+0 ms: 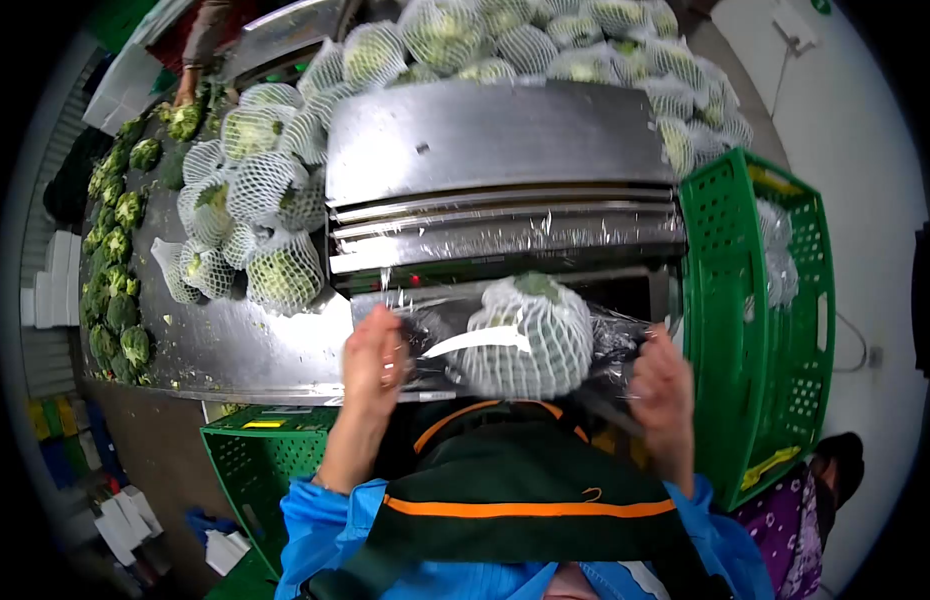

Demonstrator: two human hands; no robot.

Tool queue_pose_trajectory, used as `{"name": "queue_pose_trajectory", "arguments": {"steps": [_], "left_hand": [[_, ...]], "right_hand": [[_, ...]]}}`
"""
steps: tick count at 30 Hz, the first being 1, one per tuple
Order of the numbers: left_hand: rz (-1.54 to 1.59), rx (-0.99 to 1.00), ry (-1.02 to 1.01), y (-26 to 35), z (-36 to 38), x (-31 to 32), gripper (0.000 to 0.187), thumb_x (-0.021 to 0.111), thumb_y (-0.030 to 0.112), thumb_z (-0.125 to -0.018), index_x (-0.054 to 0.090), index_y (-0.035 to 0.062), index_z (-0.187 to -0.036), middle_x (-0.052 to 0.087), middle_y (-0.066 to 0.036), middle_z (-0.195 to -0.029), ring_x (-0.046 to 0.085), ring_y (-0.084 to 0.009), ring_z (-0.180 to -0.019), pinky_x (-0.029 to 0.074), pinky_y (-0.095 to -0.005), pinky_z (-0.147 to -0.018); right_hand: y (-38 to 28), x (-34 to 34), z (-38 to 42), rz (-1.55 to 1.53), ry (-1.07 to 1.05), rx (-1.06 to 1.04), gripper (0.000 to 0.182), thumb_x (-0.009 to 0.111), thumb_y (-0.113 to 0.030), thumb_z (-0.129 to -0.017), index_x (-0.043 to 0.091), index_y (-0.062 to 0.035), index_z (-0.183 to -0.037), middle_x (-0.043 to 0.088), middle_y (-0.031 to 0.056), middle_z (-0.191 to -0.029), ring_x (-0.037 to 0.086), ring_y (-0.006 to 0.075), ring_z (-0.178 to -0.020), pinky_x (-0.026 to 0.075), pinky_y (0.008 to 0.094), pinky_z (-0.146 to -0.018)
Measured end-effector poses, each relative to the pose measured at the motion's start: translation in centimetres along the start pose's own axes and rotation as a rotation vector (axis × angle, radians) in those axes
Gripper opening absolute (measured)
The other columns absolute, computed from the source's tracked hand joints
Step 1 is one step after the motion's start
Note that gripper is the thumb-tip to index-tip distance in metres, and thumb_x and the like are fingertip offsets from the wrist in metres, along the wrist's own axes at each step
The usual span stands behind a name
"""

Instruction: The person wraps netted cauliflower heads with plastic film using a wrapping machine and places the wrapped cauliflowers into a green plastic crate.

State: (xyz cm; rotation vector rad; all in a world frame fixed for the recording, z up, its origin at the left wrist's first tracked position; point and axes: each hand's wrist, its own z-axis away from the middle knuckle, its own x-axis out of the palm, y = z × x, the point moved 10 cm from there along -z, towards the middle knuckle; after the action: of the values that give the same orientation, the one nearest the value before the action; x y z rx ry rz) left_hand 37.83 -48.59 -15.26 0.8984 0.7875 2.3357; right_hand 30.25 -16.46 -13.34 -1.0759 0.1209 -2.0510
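Observation:
A vegetable head in white foam netting (528, 340) lies at the front of the metal wrapping machine (505, 140), close to my body. Clear plastic film (433, 335) stretches over it and out to both sides. My left hand (375, 352) is closed on the film at the left of the netted head. On the right, my right hand (662, 378) is closed on the film's other side. Neither hand touches the netted head itself. Some green shows through the netting at its top.
Netted heads (270, 190) are piled left of and behind the machine. Unwrapped broccoli (135, 345) lines the table's (225, 350) left edge, where another person's hand (188, 88) reaches in. Green crates stand at right (725, 330) and lower left (230, 455). Another person (800, 515) is at lower right.

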Motion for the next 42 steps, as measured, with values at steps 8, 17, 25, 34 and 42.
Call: {"name": "queue_pose_trajectory", "arguments": {"steps": [8,17,25,34,42], "left_hand": [[-0.905,-0.036,-0.052,-15.3,3.6,-4.9,0.016,0.053,0.014,-0.084,0.059,-0.0004,-0.083,0.059,-0.002,-0.065,0.053,-0.0120,-0.058,0.042,-0.0245,-0.054],[-0.232,0.240,-0.632,-9.3,3.9,14.0,0.023,0.043,0.021,-0.092,0.050,0.0009,-0.085,0.049,-0.010,-0.095,0.048,-0.0146,-0.082,0.040,-0.0278,-0.078],[-1.182,1.020,-1.258,-3.7,10.4,36.4,0.056,0.063,0.029,-0.078,0.038,0.0062,-0.122,0.030,-0.021,-0.128,0.031,-0.0339,-0.119,0.023,-0.0418,-0.098],[-1.754,1.383,0.336,19.7,-23.2,32.5,0.075,0.067,0.024,-0.068,0.028,0.0031,-0.129,0.024,-0.026,-0.133,0.030,-0.0414,-0.119,0.025,-0.0534,-0.095],[-1.671,0.710,0.623,18.1,-32.6,26.9,0.106,0.079,0.041,-0.051,0.020,0.0130,-0.135,0.020,-0.025,-0.133,0.016,-0.0443,-0.125,0.029,-0.0600,-0.093]], "right_hand": [[11.9,-13.1,-1.6,0.902,0.270,-0.040,0.042,0.049,-0.035,-0.088,0.056,0.0037,-0.101,0.062,0.0091,-0.089,0.058,0.0194,-0.081,0.046,0.0297,-0.075],[8.3,-2.0,5.5,-0.219,-0.209,0.443,0.057,0.054,-0.039,-0.084,0.042,-0.0005,-0.125,0.055,0.0122,-0.113,0.050,0.0173,-0.104,0.038,0.0292,-0.091],[-21.0,-4.0,9.2,0.082,-0.352,-0.642,0.061,0.038,-0.051,-0.087,0.036,-0.0069,-0.130,0.044,0.0122,-0.126,0.043,0.0270,-0.115,0.032,0.0418,-0.099],[-24.8,-21.9,-6.2,0.681,0.462,-0.142,0.066,0.040,-0.052,-0.086,0.027,-0.0089,-0.134,0.030,0.0141,-0.136,0.033,0.0336,-0.121,0.033,0.0457,-0.096],[-30.4,-22.8,-13.0,1.319,0.686,-0.561,0.069,0.044,-0.045,-0.087,0.025,0.0045,-0.131,0.028,0.0246,-0.134,0.029,0.0353,-0.124,0.024,0.0389,-0.101]]}}
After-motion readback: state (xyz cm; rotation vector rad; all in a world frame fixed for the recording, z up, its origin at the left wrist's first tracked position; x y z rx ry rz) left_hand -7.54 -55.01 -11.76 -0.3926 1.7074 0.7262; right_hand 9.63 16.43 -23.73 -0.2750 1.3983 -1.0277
